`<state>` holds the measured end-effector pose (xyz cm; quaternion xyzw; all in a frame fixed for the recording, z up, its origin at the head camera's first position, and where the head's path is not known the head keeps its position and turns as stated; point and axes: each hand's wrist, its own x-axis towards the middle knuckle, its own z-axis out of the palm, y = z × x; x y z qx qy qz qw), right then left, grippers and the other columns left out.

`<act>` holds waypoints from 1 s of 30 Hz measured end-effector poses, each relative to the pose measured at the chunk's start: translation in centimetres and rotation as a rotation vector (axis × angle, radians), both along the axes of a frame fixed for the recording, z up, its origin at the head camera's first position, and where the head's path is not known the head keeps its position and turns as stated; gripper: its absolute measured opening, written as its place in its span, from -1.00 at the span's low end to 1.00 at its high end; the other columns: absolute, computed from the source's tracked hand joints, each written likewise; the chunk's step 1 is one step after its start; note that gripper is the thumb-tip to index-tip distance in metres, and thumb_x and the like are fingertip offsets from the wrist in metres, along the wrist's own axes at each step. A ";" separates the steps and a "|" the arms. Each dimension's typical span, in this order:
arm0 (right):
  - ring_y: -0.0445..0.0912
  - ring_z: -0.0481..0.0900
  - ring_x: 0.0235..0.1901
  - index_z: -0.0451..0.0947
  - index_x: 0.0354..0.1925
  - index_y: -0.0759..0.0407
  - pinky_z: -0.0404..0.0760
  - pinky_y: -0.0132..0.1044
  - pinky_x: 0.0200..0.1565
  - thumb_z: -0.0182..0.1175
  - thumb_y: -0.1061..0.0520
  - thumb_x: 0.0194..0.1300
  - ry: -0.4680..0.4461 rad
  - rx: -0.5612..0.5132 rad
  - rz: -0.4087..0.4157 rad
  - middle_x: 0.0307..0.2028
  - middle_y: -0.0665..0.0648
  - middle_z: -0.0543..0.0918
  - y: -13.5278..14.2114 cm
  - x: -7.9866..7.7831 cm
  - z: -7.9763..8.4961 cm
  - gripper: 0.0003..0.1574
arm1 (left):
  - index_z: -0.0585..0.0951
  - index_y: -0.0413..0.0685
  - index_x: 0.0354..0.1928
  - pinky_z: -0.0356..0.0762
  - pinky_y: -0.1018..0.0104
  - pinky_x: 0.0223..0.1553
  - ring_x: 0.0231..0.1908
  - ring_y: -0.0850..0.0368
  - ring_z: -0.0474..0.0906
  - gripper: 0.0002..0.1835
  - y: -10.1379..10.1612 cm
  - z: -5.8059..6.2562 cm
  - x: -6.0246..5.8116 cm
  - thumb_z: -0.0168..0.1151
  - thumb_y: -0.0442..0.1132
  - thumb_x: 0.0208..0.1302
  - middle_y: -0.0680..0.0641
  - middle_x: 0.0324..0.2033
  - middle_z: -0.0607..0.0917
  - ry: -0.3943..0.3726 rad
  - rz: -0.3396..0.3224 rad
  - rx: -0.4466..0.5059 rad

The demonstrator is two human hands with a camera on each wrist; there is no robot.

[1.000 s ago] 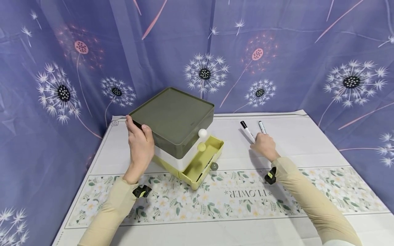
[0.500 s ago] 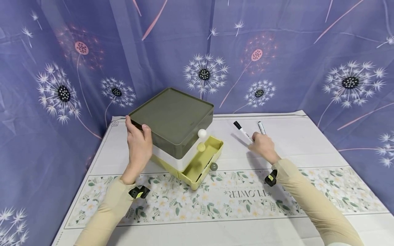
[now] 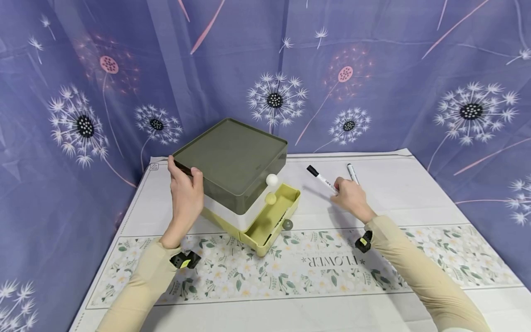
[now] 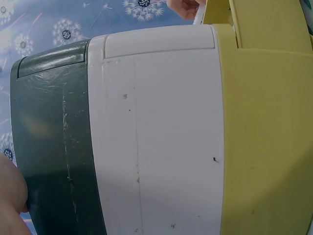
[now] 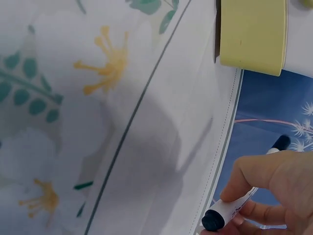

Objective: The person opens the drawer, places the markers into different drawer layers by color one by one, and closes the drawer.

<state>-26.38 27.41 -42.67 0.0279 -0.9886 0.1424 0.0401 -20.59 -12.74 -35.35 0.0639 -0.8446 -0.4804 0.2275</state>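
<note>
A three-tier drawer organizer (image 3: 232,157) stands left of the middle, with a dark green top tier, a white middle tier (image 4: 156,132) and a yellow-green bottom tier (image 4: 266,122). Its bottom drawer (image 3: 271,221) is pulled out, and small dark items show along the inside of its front wall. My left hand (image 3: 185,198) presses the top tier's left side, fingers extended. Between thumb and fingers, my right hand (image 3: 351,198) pinches a white marker (image 5: 230,210) with a black cap, held above the table, tilted toward the organizer.
A second marker (image 3: 352,173) lies on the table just behind my right hand. Round knobs jut from the drawers: white (image 3: 272,180), yellow (image 3: 271,198) and grey (image 3: 287,224). A flowered cloth (image 3: 290,276) covers the table. A blue dandelion curtain (image 3: 215,69) hangs close behind.
My right hand has moved left with the marker, whose capped end has swung toward the organizer. My left hand stays at the organizer's side.
</note>
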 end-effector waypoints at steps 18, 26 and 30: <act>0.01 0.47 -0.52 0.51 -0.27 0.17 0.34 -0.24 -0.59 0.29 0.16 -0.14 0.040 -0.019 0.052 -0.48 0.15 0.58 -0.6 -0.1 0.5 -0.65 | -0.28 -0.06 0.43 0.32 -0.06 0.07 0.06 -0.26 0.39 -0.24 0.0 0.1 -0.1 -0.28 0.03 0.32 -0.37 0.31 0.13 0.006 -0.010 0.041; 0.01 0.49 -0.52 0.51 -0.33 0.14 0.36 -0.22 -0.60 0.28 0.21 -0.15 0.066 -0.004 0.084 -0.44 0.18 0.60 -1.0 0.0 0.6 -0.71 | -0.27 -0.08 0.43 0.27 -0.07 0.13 0.18 -0.27 0.29 -0.25 0.0 -0.1 -0.1 -0.29 0.03 0.32 -0.32 0.36 0.03 0.017 -0.008 0.028; 0.01 0.49 -0.51 0.51 -0.37 0.13 0.38 -0.21 -0.56 0.26 0.26 -0.19 0.106 0.003 0.118 -0.47 0.15 0.58 -1.3 0.2 0.9 -0.72 | -0.27 -0.10 0.43 0.25 -0.07 0.15 0.21 -0.27 0.26 -0.25 0.0 -0.2 -0.1 -0.29 0.02 0.32 -0.31 0.37 0.01 0.028 -0.005 0.014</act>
